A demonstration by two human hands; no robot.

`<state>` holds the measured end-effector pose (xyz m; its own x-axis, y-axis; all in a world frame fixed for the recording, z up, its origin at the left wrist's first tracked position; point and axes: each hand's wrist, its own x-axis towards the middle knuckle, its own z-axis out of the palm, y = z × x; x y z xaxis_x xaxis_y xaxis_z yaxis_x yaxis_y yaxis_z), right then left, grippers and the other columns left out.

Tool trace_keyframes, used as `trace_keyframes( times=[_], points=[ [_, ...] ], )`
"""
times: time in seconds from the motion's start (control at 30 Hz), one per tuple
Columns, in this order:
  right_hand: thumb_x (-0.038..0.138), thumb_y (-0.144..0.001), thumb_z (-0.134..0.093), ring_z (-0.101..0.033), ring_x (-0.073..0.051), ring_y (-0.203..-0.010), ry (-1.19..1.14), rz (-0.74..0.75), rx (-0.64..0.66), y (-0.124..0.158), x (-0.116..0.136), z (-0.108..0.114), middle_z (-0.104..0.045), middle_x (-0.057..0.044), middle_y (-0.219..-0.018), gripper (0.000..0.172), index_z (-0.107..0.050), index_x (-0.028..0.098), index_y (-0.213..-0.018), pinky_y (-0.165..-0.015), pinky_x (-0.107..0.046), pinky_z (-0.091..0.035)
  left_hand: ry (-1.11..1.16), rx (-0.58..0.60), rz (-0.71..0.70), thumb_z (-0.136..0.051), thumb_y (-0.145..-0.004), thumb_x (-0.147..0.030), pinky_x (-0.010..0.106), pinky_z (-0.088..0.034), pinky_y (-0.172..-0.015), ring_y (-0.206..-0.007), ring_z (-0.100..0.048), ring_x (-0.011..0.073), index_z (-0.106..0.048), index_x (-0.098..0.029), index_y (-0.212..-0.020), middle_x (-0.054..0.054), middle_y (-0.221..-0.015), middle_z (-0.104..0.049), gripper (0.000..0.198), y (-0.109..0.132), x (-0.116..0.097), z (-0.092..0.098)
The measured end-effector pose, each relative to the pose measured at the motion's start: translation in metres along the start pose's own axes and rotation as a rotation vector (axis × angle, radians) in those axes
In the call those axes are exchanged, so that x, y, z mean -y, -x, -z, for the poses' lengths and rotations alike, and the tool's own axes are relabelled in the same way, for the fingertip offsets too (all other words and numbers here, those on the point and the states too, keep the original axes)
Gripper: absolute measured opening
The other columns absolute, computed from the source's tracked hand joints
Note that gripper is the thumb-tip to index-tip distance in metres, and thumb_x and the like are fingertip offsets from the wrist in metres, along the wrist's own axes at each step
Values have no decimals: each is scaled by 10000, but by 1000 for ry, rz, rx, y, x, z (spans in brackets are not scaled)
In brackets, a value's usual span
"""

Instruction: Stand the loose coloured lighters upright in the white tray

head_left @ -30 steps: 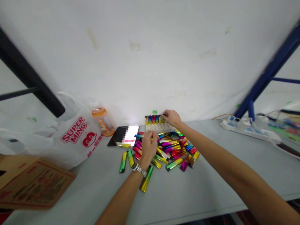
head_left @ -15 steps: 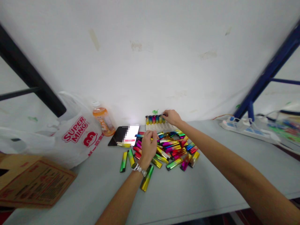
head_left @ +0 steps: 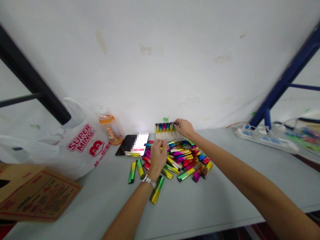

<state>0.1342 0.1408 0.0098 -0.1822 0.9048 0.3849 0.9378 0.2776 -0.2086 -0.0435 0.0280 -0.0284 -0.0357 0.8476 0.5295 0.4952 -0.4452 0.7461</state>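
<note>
A heap of shiny rainbow-coloured lighters (head_left: 186, 160) lies on the grey table (head_left: 225, 200). Behind it a white slotted tray (head_left: 168, 135) holds a row of several lighters standing upright along its back edge. My right hand (head_left: 184, 127) is at the right end of that row, fingers pinched on a lighter there. My left hand (head_left: 157, 157) rests curled over the left side of the heap, fingers closed on a lighter. A watch sits on my left wrist.
A phone (head_left: 132, 145) with a lit screen lies left of the tray. An orange drink bottle (head_left: 110, 129), a white plastic bag (head_left: 75, 143) and a cardboard box (head_left: 35, 193) are further left. A power strip (head_left: 262, 136) sits at the right. A white wall rises behind.
Hardly anything differs. My right hand stays at the right end of the upright row, and my left hand stays on the heap.
</note>
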Motion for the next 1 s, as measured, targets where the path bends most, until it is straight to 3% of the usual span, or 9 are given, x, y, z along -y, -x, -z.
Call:
trace_keyframes(
  times=[0.23, 0.3, 0.43, 0.57, 0.77, 1.0],
  points=[
    [296, -921, -466, -640, -204, -912, 11, 31, -3, 16, 4, 2, -681, -76, -1094, 354, -588, 214, -1243, -752, -274, -436, 6, -56, 32, -377, -949, -286, 297, -434, -756, -794, -583, 171, -571, -202, -695, 25, -775, -608, 330, -5, 0, 7],
    [293, -914, -474, -639, -194, -880, -10, 48, 6, 21, 9, 5, -690, -72, -1055, 333, -602, 204, -1208, -737, -264, -430, 8, -83, 66, -393, -941, -288, 292, -437, -738, -790, -585, 171, -579, -201, -743, 24, -790, -621, 285, -7, 1, 11],
    [293, -853, -550, -636, -180, -764, -37, 238, 253, 25, 24, 12, -720, -42, -874, 247, -691, 211, -1038, -668, -248, -413, 11, -128, 133, -429, -928, -299, 271, -420, -659, -733, -569, 161, -571, -204, -817, 11, -786, -623, 203, -9, 2, 18],
    [237, -746, -630, -655, -197, -759, 8, 357, 466, 19, 40, 12, -742, -53, -871, 291, -736, 218, -1016, -618, -241, -408, -3, -143, 127, -431, -926, -293, 276, -421, -694, -752, -569, 163, -557, -205, -802, 7, -776, -615, 197, -10, 4, 23],
    [149, -656, -664, -676, -211, -757, 32, 322, 638, -1, 54, -3, -760, -75, -903, 320, -765, 185, -957, -588, -240, -433, -1, -123, 151, -439, -926, -307, 285, -426, -711, -775, -575, 171, -563, -201, -809, 15, -797, -622, 201, -9, 7, 25],
    [188, -616, -744, -665, -195, -702, 23, 251, 686, -12, 51, -17, -758, -55, -862, 284, -765, 175, -900, -563, -234, -443, -5, -123, 151, -451, -924, -317, 285, -426, -696, -750, -569, 167, -579, -201, -814, 15, -783, -620, 205, -10, 14, 22]
  ],
)
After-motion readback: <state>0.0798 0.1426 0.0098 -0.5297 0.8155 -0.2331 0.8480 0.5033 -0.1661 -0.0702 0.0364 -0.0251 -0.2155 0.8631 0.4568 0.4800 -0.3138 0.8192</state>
